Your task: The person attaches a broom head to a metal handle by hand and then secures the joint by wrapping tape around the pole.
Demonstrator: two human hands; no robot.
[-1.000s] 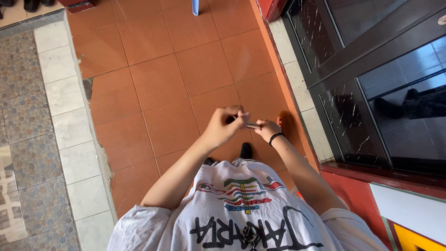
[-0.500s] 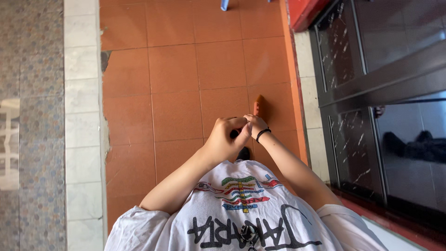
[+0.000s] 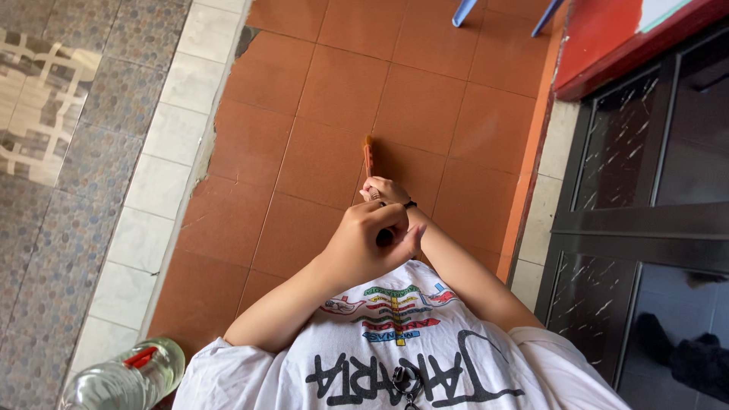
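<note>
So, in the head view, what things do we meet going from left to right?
Clear plastic bottle → left hand → black-framed glass door. The right hand overlaps the left, so I leave it out.

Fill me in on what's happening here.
A person in a white printed T-shirt stands on an orange tiled floor, both hands raised together in front of the chest. The right hand has a slim orange stick-like thing in its grip, pointing away from the body; what it is cannot be told. The left hand is curled closed just beside it. A clear plastic bottle shows at the lower left.
</note>
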